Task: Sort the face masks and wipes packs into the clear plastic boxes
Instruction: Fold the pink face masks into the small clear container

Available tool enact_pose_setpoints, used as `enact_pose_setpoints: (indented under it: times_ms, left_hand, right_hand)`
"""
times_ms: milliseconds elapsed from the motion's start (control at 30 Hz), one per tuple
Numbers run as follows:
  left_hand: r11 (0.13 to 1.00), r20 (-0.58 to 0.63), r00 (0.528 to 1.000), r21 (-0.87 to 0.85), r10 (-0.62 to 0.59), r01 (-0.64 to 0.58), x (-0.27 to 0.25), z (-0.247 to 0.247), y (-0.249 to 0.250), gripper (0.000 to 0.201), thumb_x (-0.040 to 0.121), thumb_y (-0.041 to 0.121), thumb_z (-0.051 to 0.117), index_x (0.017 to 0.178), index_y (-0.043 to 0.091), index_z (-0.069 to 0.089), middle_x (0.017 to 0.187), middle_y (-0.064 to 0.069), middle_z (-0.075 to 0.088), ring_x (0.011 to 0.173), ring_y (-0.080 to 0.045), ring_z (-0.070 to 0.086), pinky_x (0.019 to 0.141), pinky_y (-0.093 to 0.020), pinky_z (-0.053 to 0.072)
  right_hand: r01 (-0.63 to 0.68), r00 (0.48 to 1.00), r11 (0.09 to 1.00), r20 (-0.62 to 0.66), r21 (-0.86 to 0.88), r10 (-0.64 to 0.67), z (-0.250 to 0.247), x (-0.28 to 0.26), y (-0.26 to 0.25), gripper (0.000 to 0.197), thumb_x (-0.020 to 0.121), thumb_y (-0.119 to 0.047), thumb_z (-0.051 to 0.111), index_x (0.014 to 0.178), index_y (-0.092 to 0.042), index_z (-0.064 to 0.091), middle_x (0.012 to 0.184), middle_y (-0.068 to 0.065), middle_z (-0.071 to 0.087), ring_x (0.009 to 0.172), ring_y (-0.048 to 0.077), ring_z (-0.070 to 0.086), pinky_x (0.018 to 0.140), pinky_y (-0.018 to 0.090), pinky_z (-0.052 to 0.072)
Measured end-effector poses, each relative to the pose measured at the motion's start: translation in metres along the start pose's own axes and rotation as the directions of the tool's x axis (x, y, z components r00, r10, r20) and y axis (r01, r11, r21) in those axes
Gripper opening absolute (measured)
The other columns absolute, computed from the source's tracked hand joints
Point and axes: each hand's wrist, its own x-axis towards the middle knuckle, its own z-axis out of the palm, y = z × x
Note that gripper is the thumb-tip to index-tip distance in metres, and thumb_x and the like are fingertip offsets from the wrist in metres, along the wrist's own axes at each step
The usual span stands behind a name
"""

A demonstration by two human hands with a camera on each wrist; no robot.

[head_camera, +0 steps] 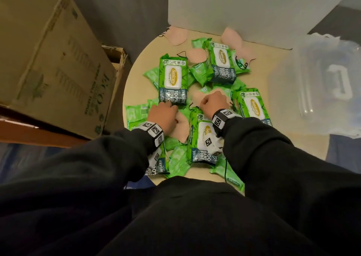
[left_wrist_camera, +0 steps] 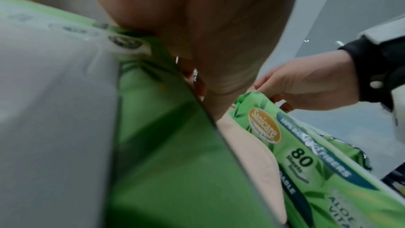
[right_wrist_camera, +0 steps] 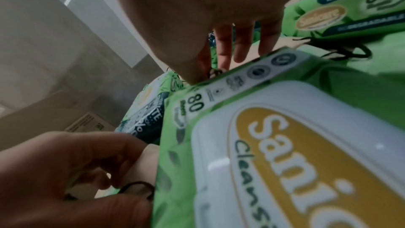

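Both hands work into a heap of green wipes packs and pink face masks on a round table.

The left hand curls onto a mask; the right hand seemingly pinches a black ear loop, though blur obscures it. Lift masks clear of the packs first; the clear plastic boxes wait at right.

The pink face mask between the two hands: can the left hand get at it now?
Probably yes. The left hand already lies on the pink face mask, its fingers curled at its edge; only a large wipes pack overlaps the mask's right side.
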Motion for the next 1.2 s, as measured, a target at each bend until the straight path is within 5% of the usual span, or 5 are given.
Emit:
enact_pose_setpoints:
  times_ms: [267,467,700,900,1200]
  left_hand:
    - [0.894,-0.154,0.988,-0.446,-0.026,-0.046,0.002,-0.015,-0.016,0.014,0.095,0.032,0.066,0.097,0.019,0.074,0.097,-0.003,0.069,0.09,-0.025,0.064,0.078,-0.036,0.052]
    - [0.276,0.07,0.987,-0.955,-0.144,0.108,0.005,-0.033,-0.008,0.01,0.083,0.015,0.072,0.08,0.021,0.065,0.077,-0.001,0.066,0.07,-0.021,0.059,0.063,-0.031,0.05]
    - [0.122,0.222,0.974,-0.966,-0.049,0.226,-0.003,-0.036,0.008,0.053,0.088,0.004,0.068,0.132,0.032,0.059,0.085,-0.002,0.068,0.064,-0.013,0.068,0.057,-0.028,0.051]
    - [0.148,0.247,0.969,-0.959,0.011,0.242,-0.01,-0.035,0.015,0.031,0.097,0.048,0.065,0.12,0.029,0.074,0.123,0.013,0.073,0.09,-0.02,0.077,0.066,-0.028,0.05]
    - [0.166,0.064,0.969,-0.981,-0.237,0.105,-0.006,-0.026,0.018,0.032,0.096,0.031,0.073,0.081,0.004,0.078,0.079,-0.004,0.075,0.061,-0.013,0.065,0.063,-0.035,0.056]
  right_hand:
    - [-0.006,0.948,0.438,-0.133,0.899,0.288,-0.059,-0.055,0.036,0.018,0.095,-0.013,0.056,0.079,-0.021,0.061,0.082,-0.001,0.058,0.081,0.019,0.056,0.074,0.043,0.056]
    - [-0.18,0.912,-0.148,0.222,0.972,0.346,-0.062,-0.077,0.06,0.033,0.099,-0.045,0.059,0.109,-0.016,0.072,0.104,0.001,0.077,0.098,0.028,0.072,0.083,0.056,0.056]
    - [-0.353,0.869,-0.174,0.391,0.919,0.302,-0.029,-0.089,0.049,0.055,0.092,-0.069,0.054,0.122,-0.025,0.065,0.119,0.009,0.073,0.105,0.035,0.07,0.073,0.061,0.058]
    - [-0.371,0.83,-0.271,0.448,0.888,0.333,-0.016,-0.099,0.05,0.024,0.103,-0.034,0.036,0.104,-0.016,0.053,0.121,0.023,0.067,0.106,0.046,0.069,0.077,0.059,0.055]
    - [-0.393,0.87,-0.116,0.41,0.912,0.275,-0.019,-0.091,0.055,0.046,0.09,-0.057,0.067,0.111,-0.017,0.058,0.116,0.016,0.071,0.108,0.034,0.068,0.088,0.064,0.055]
